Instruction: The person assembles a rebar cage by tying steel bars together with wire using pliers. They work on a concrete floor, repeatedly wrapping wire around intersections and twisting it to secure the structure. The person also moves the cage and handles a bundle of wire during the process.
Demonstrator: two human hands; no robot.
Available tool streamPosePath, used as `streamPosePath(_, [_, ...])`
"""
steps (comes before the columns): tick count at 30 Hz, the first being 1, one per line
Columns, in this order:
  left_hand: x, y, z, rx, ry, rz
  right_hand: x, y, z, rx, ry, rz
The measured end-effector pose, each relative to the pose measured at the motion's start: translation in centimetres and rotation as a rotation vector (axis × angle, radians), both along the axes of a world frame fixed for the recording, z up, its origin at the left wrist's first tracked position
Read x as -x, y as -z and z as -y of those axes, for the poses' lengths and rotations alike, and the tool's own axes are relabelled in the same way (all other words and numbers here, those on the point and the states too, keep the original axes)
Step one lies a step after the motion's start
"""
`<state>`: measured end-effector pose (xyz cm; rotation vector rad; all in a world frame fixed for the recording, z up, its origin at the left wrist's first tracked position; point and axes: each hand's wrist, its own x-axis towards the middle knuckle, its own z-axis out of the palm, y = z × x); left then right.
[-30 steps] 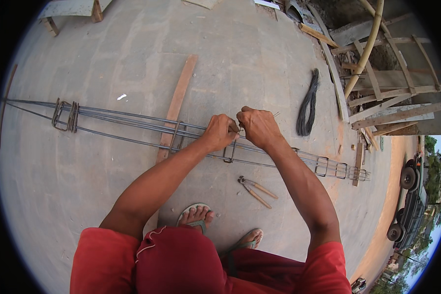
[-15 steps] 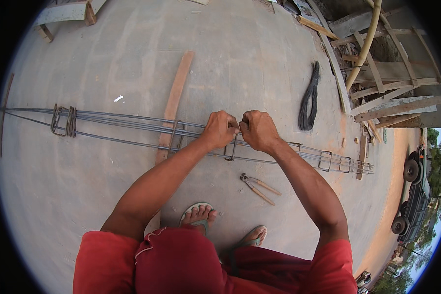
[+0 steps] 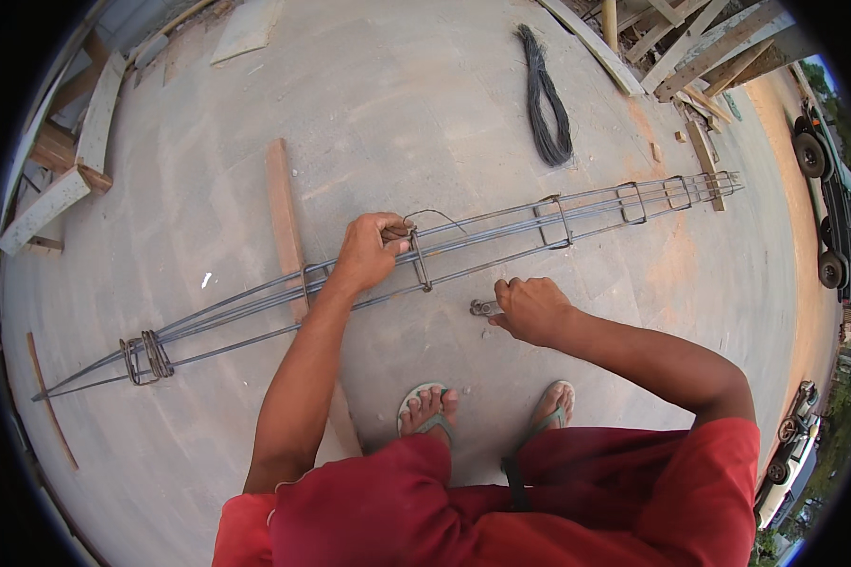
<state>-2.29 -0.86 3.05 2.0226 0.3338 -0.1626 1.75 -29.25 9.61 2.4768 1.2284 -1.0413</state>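
A long cage of steel rebars point(image 3: 487, 225) with square stirrups lies across the concrete floor. My left hand point(image 3: 371, 249) is closed at the far bar, fingers pinching a thin tie wire point(image 3: 442, 217) by the top corner of a stirrup point(image 3: 418, 261). One loose end of the wire curves off to the right. On the near side of the bars, my right hand point(image 3: 536, 310) is wrapped round a pair of pincers point(image 3: 483, 308). Their jaws point left, toward the stirrup, and stand apart from it; the handles are hidden in my fist.
Wooden boards point(image 3: 281, 203) support the cage from below. Several loose stirrups point(image 3: 147, 357) are bunched at its left end. A hank of black wire point(image 3: 546, 109) lies beyond. Timber point(image 3: 709, 57) is piled at the far right, and a wooden frame point(image 3: 66, 180) stands far left.
My right hand has left the stirrup corner and picked the pincers up off the floor. My left hand stays at the wire. The view has turned, so the cage now slants up to the right.
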Motion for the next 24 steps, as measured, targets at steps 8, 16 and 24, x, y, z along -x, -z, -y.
streamPosePath(8, [-1.2, -2.6, 0.9, -0.130, 0.161, -0.231, 0.5, 9.6, 10.7, -0.104, -0.201, 0.046])
streamPosePath(16, [-1.1, -3.1, 0.5, -0.121, 0.193, -0.273, -0.5, 0.3, 10.5, -0.096, 0.431, -0.682])
streamPosePath(24, [0.0, -0.7, 0.2, -0.204, 0.196, -0.202, -11.1, -9.0, -0.7, 0.015, 0.492, -0.583])
